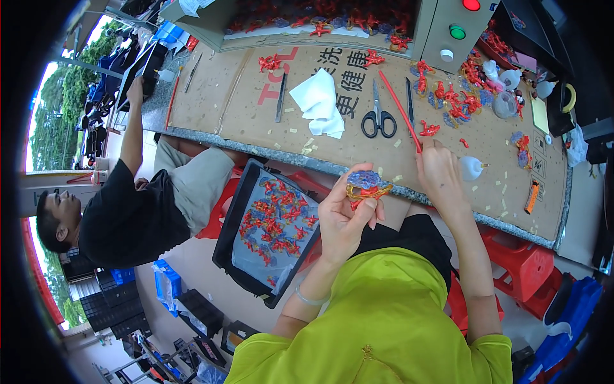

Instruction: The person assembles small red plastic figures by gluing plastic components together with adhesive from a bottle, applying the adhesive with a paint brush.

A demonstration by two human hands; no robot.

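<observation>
By the near desk edge (pixel 284 153), the left hand (pixel 345 221) clamps its fingers on a half-covered red-and-blue figurine (pixel 369 182), while the right hand (pixel 441 174), fingers closed on a red stick (pixel 401 109), hides its near end.

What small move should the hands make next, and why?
Probably draw the red stick toward the colourful figure: the left hand holds the figure up, and the right hand is at the stick's near end, but the stick and figure do not touch. Whether the stick is already lifted, I cannot tell.
</observation>
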